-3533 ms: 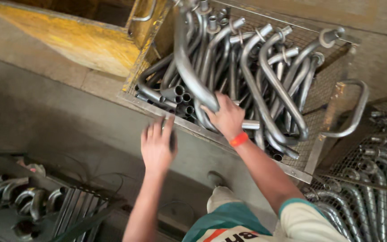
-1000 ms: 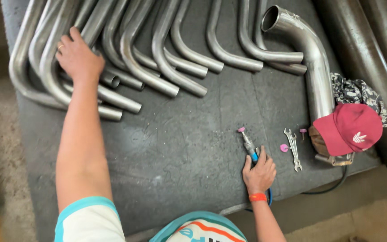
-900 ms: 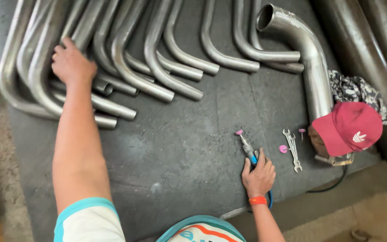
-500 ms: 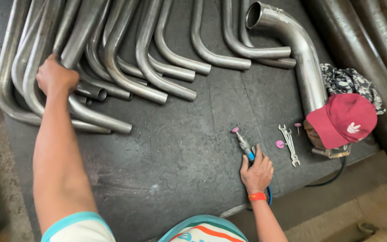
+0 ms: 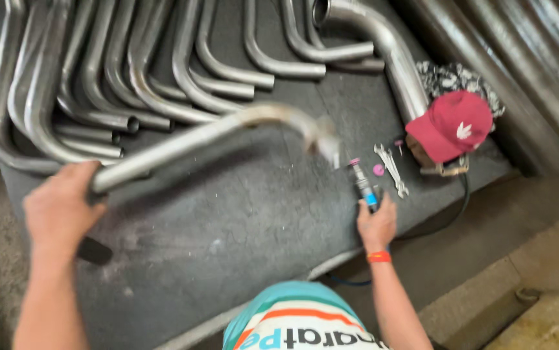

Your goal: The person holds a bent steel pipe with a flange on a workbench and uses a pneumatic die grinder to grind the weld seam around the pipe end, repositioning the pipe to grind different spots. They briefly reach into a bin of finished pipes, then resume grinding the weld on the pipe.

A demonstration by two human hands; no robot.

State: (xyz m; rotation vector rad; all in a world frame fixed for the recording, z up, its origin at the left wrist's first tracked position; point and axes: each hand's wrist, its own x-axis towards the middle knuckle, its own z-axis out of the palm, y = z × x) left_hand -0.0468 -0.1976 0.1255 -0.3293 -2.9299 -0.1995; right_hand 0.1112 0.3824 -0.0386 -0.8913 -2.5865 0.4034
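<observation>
I see one bent pipe (image 5: 208, 133) lifted above the counter (image 5: 227, 220), motion-blurred, its straight leg running down-left into my left hand (image 5: 62, 207), its curved end up near the counter's middle. Left hand is clenched around the pipe's lower end, arm reaching in from the bottom-left, forearm bare.

Right hand (image 5: 376, 223) sits near the counter's front edge, fingers closed on a small grinder (image 5: 362, 185) with a blue body and pink tip, tool pointing away from me and lying on the counter. Orange wristband (image 5: 379, 256) on that wrist, arm coming up from below.

Just right of the grinder: two small wrenches (image 5: 391, 168), crossed and touching, one pink disc (image 5: 378, 170) beside them.

Further right, one red cap (image 5: 451, 126) resting over something I cannot make out, with a patterned cloth (image 5: 457, 78) behind it. One thick elbow pipe (image 5: 383, 45) runs from the top down to the cap.

Across the counter's back lie bent pipes (image 5: 130, 71), roughly ten, packed side by side, some overlapping; exact count unclear at the left cluster. Large straight tubes (image 5: 519, 58), about four, lie diagonally at far right, off the counter.
</observation>
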